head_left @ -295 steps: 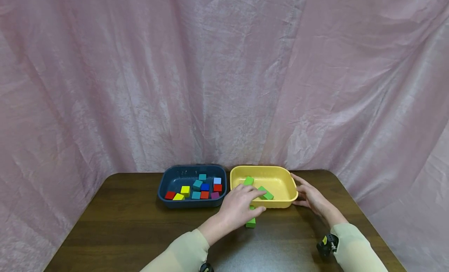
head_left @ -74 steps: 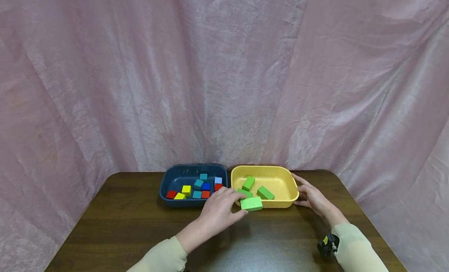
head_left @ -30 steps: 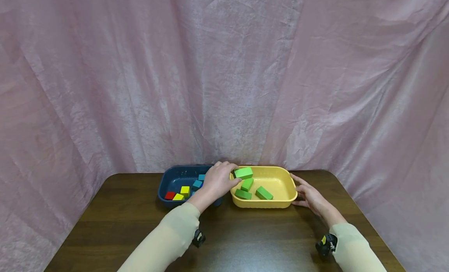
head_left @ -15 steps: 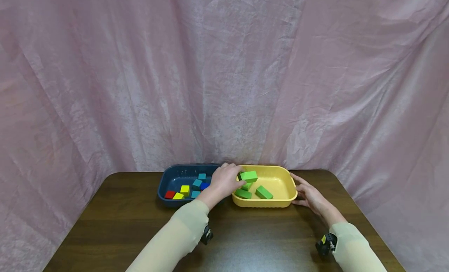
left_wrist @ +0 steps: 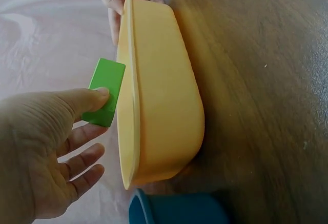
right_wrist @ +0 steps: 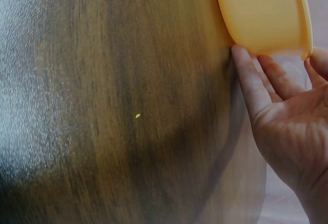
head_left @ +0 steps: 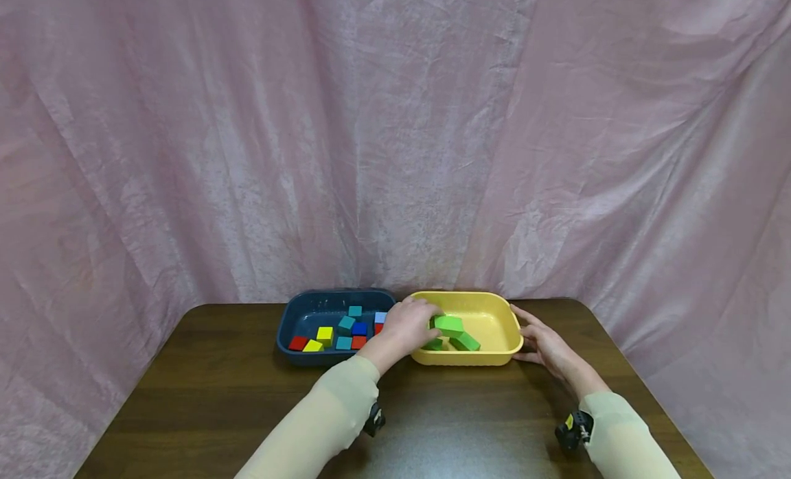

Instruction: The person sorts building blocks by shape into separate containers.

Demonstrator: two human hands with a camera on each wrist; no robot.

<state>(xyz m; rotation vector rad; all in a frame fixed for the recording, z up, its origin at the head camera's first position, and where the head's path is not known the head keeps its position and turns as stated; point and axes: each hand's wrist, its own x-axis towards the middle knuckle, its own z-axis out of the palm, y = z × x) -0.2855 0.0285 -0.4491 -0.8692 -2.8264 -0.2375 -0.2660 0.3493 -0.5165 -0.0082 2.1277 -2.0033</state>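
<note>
My left hand pinches a green rectangular block between thumb and fingers, over the left part of the yellow tray. In the left wrist view the block is near the tray's rim, the thumb across its face and the other fingers loosely bent. Another green block lies in the tray. Beside it, a further green block is partly hidden by my left hand. At the tray's right end rests my right hand. Its extended fingertips touch the end wall in the right wrist view.
A dark blue tray stands just left of the yellow one, holding several cubes in red, yellow, teal, blue and light blue. My left hand hides its right side. Both trays sit at the back of the brown wooden table, before a pink curtain.
From the table front, the left hand has brought the held green block over the yellow tray, then moved it rightward and nearer. Another green block now lies inside. The right hand stays in place.
</note>
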